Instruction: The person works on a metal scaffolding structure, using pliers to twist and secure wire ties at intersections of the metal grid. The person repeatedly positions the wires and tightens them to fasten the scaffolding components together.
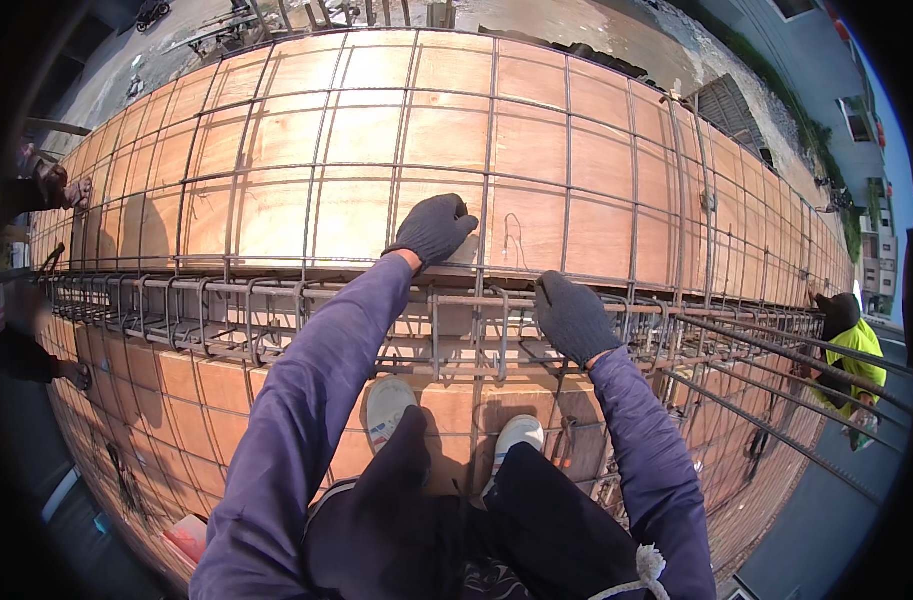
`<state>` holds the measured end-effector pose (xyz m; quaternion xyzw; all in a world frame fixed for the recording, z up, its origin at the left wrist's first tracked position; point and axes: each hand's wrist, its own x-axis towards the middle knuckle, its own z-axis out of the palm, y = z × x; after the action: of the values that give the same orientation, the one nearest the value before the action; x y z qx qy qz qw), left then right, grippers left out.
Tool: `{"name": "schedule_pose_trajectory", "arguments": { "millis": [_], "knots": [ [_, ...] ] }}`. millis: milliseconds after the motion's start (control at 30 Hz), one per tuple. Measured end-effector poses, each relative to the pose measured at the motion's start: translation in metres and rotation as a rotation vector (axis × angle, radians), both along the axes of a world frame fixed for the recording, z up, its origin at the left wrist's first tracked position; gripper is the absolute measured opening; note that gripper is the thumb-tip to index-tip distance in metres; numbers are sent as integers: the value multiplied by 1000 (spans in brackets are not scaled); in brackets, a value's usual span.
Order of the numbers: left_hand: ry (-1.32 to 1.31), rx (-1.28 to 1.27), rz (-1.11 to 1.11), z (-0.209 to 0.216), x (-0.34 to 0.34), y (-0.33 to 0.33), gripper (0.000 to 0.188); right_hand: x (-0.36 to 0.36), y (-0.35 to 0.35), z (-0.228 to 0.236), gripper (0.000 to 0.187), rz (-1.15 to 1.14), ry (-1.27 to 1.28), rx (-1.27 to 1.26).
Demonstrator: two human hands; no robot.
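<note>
While the person stood with feet apart on the wooden panels [451,130], both gloved hands were out in front, low over the steel. The left hand [434,232], in a dark grey glove, hung above the rebar mesh [566,187] on the far side of the long rebar cage [435,335], just left of one of the mesh's crosswise bars. Its fingers were curled in toward the palm; whether they closed on anything could not be made out. The right hand [574,318], gloved alike, was at the cage's upper edge, its back toward the viewer and its fingers bent down by the far top bar. The glove hid the fingertips, so it was unclear whether they gripped the bar or only lay against it.

The cage ran from left to right between the two stretches of panel, its stirrups spaced along the lengthwise bars, and the mesh spread over the panel beyond. At the right, several long bars [796,364] slanted outward from the cage. Purple sleeves [316,380] covered both arms. Two light-coloured shoes [387,408] rested on the near panel, close to the cage, and a white rope [649,567] lay by the right hip. Far to the right, a co-worker in a bright yellow top [861,355] was near the cage's end.
</note>
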<state>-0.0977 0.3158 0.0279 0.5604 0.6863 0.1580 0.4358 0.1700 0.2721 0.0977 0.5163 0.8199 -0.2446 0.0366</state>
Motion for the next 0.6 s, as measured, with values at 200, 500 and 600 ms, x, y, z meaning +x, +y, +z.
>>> {"name": "schedule_pose_trajectory", "arguments": {
  "millis": [200, 500, 600],
  "knots": [
    [146, -55, 93, -18, 39, 36, 53, -6, 3, -20, 20, -101, 113, -65],
    [309, -5, 83, -31, 53, 52, 44, -1, 1, -29, 18, -164, 154, -17],
    [352, -15, 56, -28, 57, 53, 44, -3, -1, -31, 22, -160, 124, -39]
  ]
}}
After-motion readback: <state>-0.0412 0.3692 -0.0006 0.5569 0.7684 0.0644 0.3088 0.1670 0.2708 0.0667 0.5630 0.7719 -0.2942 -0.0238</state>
